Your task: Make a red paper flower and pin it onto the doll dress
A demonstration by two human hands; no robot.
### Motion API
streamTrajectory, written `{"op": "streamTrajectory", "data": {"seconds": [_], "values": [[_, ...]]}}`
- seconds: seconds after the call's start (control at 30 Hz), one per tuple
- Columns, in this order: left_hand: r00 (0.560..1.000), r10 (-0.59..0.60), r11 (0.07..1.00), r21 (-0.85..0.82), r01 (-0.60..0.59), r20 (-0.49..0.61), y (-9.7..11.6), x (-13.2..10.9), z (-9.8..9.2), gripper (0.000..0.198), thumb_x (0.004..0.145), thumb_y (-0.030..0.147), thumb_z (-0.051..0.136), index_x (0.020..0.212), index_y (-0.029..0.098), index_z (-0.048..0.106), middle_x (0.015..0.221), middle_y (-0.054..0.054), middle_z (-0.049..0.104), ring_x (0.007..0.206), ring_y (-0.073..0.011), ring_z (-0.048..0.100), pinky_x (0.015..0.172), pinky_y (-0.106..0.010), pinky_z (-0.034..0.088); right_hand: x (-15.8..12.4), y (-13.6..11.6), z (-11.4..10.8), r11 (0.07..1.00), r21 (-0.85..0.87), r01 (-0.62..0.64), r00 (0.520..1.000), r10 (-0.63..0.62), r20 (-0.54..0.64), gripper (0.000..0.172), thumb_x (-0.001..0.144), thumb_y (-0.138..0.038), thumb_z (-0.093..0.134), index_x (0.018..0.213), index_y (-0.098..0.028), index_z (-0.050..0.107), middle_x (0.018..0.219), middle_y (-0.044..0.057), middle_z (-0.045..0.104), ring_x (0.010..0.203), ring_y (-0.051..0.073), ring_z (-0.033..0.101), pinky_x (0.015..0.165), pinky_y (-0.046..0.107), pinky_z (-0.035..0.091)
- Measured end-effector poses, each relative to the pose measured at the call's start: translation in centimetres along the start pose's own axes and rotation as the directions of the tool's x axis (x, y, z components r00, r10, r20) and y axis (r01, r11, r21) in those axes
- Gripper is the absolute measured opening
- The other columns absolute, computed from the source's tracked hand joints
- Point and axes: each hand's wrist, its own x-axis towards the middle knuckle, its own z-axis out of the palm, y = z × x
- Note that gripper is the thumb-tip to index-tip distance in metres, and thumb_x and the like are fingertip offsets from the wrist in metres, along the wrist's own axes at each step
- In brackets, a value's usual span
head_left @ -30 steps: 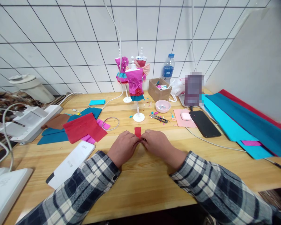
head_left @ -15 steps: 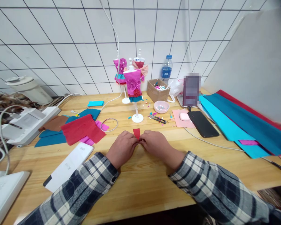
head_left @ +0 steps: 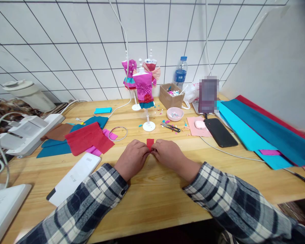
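Note:
Both my hands meet at the middle of the wooden table (head_left: 152,200) and pinch a small red paper strip (head_left: 149,143) that sticks up between the fingertips. My left hand (head_left: 132,158) has its fingers curled on the strip's left side. On the right side my right hand (head_left: 167,155) grips it the same way. Just beyond stands a small mannequin in a pink paper dress (head_left: 143,91) on a white stand, with two more dressed mannequins (head_left: 129,73) behind it. Small scissors (head_left: 171,127) lie to the right of the stand.
Red, teal, brown and pink paper sheets (head_left: 83,137) lie at left beside a wire ring (head_left: 118,133). A white flat device (head_left: 73,178) sits near my left sleeve. A cardboard box (head_left: 170,98), pink bowl (head_left: 175,114), water bottle (head_left: 181,73), black phone (head_left: 220,131) and large crepe sheets (head_left: 264,132) fill the right.
My hands stay pinched on the red strip, with only small finger shifts. The head camera has drifted slightly.

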Motion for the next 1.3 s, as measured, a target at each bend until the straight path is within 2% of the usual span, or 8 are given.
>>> {"op": "streamTrajectory", "data": {"seconds": [0.1, 0.23, 0.43, 0.77, 0.97, 1.13, 1.3], "values": [[1.000, -0.009, 1.000, 0.015, 0.008, 0.022, 0.13, -0.03, -0.09, 0.021, 0.090, 0.021, 0.048, 0.090, 0.018, 0.068, 0.085, -0.005, 0.070, 0.081, -0.0211, 0.058, 0.078, -0.036, 0.045, 0.05, -0.02, 0.04, 1.000, -0.018, -0.001, 1.000, 0.001, 0.001, 0.026, 0.092, -0.029, 0.042, 0.086, -0.018, 0.065, 0.087, 0.006, 0.064, 0.078, 0.018, 0.060, 0.064, 0.027, 0.038], [0.999, -0.040, 0.999, 0.006, 0.040, -0.004, 0.11, -0.09, 0.01, 0.022, 0.092, 0.025, 0.048, 0.091, 0.019, 0.068, 0.083, -0.005, 0.071, 0.077, -0.0208, 0.059, 0.074, -0.035, 0.045, -0.02, -0.12, -0.07, 1.000, 0.002, -0.011, 1.000, 0.011, -0.012, 0.025, 0.092, -0.030, 0.043, 0.089, -0.018, 0.064, 0.087, 0.006, 0.064, 0.078, 0.018, 0.060, 0.065, 0.027, 0.038], [1.000, 0.016, 1.000, -0.001, -0.016, -0.002, -0.34, -0.14, 0.31, 0.022, 0.091, 0.022, 0.048, 0.095, 0.022, 0.069, 0.088, -0.004, 0.071, 0.081, -0.0207, 0.059, 0.076, -0.035, 0.043, -0.11, -0.02, -0.15, 0.999, 0.038, -0.010, 1.000, 0.011, -0.023, 0.023, 0.091, -0.031, 0.045, 0.092, -0.019, 0.065, 0.090, 0.006, 0.064, 0.081, 0.018, 0.060, 0.067, 0.026, 0.039], [0.998, -0.064, 0.998, -0.004, 0.064, -0.005, -0.12, -0.11, 0.55, 0.024, 0.092, 0.027, 0.047, 0.094, 0.018, 0.070, 0.085, -0.006, 0.072, 0.079, -0.0206, 0.061, 0.076, -0.035, 0.045, 0.05, 0.19, 0.22, 1.000, -0.013, 0.011, 1.000, -0.012, -0.010, 0.026, 0.092, -0.031, 0.043, 0.087, -0.019, 0.065, 0.086, 0.005, 0.064, 0.077, 0.018, 0.060, 0.064, 0.027, 0.038], [0.999, -0.038, 0.999, 0.004, 0.038, -0.009, -0.03, -0.06, 0.30, 0.024, 0.092, 0.025, 0.047, 0.093, 0.019, 0.070, 0.081, -0.007, 0.069, 0.080, -0.0207, 0.059, 0.076, -0.035, 0.045, -0.15, -0.08, -0.04, 1.000, 0.001, 0.005, 1.000, -0.005, -0.017, 0.023, 0.092, -0.031, 0.044, 0.090, -0.019, 0.063, 0.090, 0.005, 0.064, 0.080, 0.018, 0.060, 0.067, 0.027, 0.039], [1.000, -0.004, 1.000, -0.014, 0.004, -0.020, 0.07, 0.01, 0.05, 0.023, 0.090, 0.020, 0.048, 0.091, 0.018, 0.070, 0.086, -0.008, 0.067, 0.085, -0.0205, 0.057, 0.082, -0.036, 0.045, -0.10, 0.01, -0.01, 1.000, 0.010, 0.006, 1.000, -0.006, -0.022, 0.025, 0.093, -0.029, 0.041, 0.090, -0.019, 0.064, 0.089, 0.005, 0.064, 0.078, 0.017, 0.059, 0.064, 0.026, 0.038], [1.000, -0.023, 0.999, -0.031, 0.022, -0.006, 0.11, -0.04, 0.08, 0.022, 0.091, 0.022, 0.047, 0.093, 0.017, 0.069, 0.085, -0.008, 0.069, 0.084, -0.0213, 0.059, 0.080, -0.036, 0.045, 0.03, 0.04, 0.01, 1.000, -0.012, 0.002, 1.000, -0.002, 0.006, 0.027, 0.093, -0.031, 0.041, 0.089, -0.019, 0.065, 0.089, 0.006, 0.064, 0.078, 0.017, 0.059, 0.065, 0.027, 0.038]]}}
